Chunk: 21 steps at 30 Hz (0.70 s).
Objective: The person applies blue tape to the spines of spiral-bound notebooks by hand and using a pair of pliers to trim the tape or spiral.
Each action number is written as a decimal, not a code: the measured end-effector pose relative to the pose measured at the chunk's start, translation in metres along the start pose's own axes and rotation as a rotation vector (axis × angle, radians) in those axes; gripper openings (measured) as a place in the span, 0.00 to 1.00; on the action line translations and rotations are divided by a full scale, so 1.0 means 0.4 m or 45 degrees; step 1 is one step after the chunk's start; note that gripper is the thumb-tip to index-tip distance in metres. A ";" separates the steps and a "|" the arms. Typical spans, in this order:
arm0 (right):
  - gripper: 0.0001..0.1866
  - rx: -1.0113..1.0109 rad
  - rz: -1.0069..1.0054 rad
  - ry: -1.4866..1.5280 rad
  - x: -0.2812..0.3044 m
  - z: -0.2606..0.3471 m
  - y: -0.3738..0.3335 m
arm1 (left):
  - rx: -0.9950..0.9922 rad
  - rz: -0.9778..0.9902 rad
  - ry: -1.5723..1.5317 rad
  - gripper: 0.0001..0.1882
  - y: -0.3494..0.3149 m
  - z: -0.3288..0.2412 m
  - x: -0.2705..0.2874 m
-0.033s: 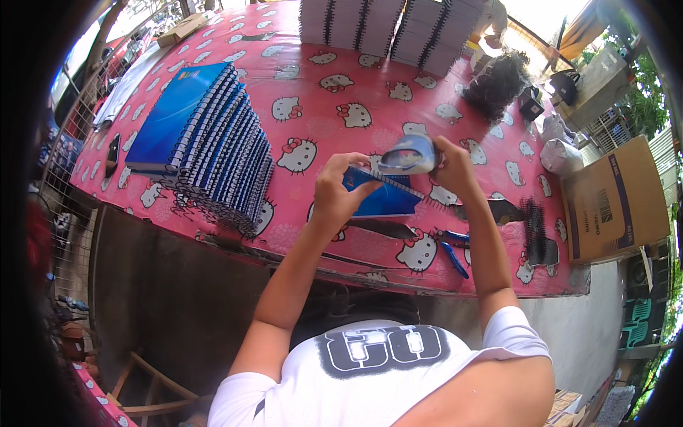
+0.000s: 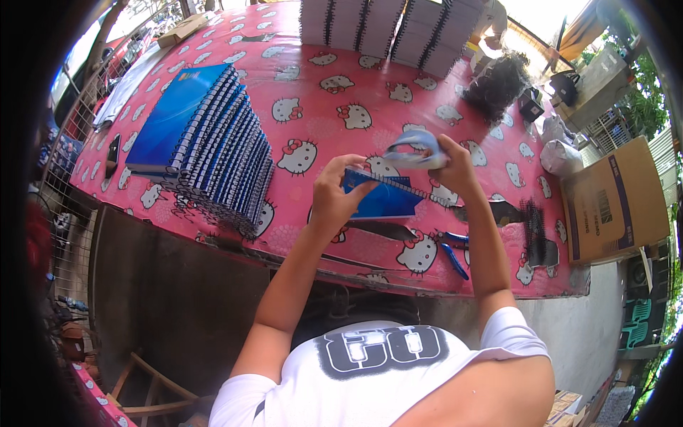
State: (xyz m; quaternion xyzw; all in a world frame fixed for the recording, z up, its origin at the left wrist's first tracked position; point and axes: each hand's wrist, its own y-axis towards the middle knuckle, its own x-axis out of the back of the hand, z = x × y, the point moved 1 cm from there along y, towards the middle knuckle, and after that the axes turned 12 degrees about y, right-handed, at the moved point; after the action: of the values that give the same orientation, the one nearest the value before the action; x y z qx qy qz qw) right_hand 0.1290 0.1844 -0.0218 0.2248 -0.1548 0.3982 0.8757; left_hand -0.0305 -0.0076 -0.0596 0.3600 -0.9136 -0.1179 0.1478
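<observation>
A blue-covered spiral notebook (image 2: 384,201) lies near the table's front edge, its wire coil running along the upper side. My left hand (image 2: 341,188) grips the notebook's left end, thumb pressed by the coil. Just above the coil, my right hand (image 2: 453,167) holds a curled whitish-blue loop (image 2: 413,151). Motion blurs this loop, so I cannot tell whether it is bent sheets of the notebook. Blue-handled pliers (image 2: 455,257) lie nearest me, below the right forearm.
To the left rises a tall stack of blue spiral notebooks (image 2: 228,135). Thick coil-bound page stacks (image 2: 370,25) stand at the back. Black coils (image 2: 537,231) and a cardboard box (image 2: 615,203) are at the right. A dark tangled heap (image 2: 498,82) sits farther back.
The curled loop in my right hand has shifted slightly up and right, and its opening looks different. My left hand stays on the notebook.
</observation>
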 end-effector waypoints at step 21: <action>0.34 -0.116 -0.166 -0.748 0.080 -0.033 -0.289 | -0.300 -0.212 -0.255 0.10 -0.013 -0.018 0.021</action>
State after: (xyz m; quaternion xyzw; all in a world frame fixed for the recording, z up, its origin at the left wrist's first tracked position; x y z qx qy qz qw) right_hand 0.2391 0.1440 -0.0499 0.3003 -0.4045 0.2518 0.8263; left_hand -0.0305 -0.0180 -0.0533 0.4012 -0.8706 -0.2714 0.0869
